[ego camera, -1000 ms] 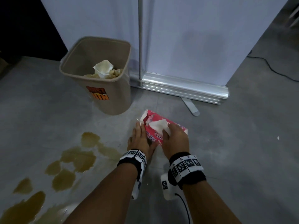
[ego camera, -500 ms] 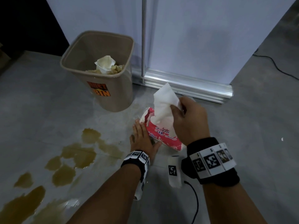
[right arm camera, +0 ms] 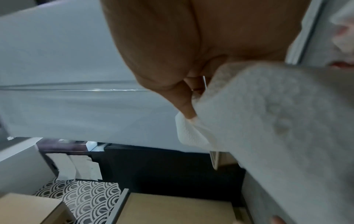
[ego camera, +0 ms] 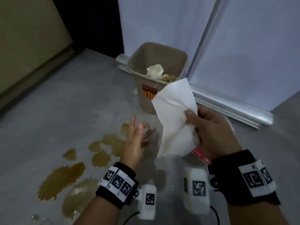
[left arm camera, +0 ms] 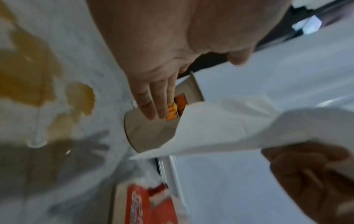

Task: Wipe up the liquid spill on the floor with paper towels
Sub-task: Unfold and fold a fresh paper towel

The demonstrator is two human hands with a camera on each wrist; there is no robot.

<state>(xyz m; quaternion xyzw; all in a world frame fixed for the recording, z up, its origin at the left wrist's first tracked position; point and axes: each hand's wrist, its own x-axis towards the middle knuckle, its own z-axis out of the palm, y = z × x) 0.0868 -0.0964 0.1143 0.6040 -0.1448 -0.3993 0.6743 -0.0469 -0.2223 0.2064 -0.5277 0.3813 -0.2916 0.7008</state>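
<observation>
A white paper towel (ego camera: 174,117) hangs in the air, pinched by my right hand (ego camera: 209,127) above the floor; it shows again in the left wrist view as the paper towel (left arm camera: 239,127) and close up in the right wrist view as the paper towel (right arm camera: 268,121). My left hand (ego camera: 138,135) hovers open, fingers spread, just left of the towel and holding nothing. Brown liquid spill (ego camera: 68,174) lies in several puddles on the grey floor below and left of my left hand. The red towel pack (ego camera: 200,155) lies on the floor, mostly hidden under my right hand.
A tan waste bin (ego camera: 155,75) with used towels inside stands behind the hands. A white panel with a metal base rail (ego camera: 230,104) runs along the right. A tan cabinet (ego camera: 24,46) stands at the far left.
My right hand pulled a towel out of the red pack and lifted it clear. My left hand left the pack and rose, fingers spread. The head view swung left.
</observation>
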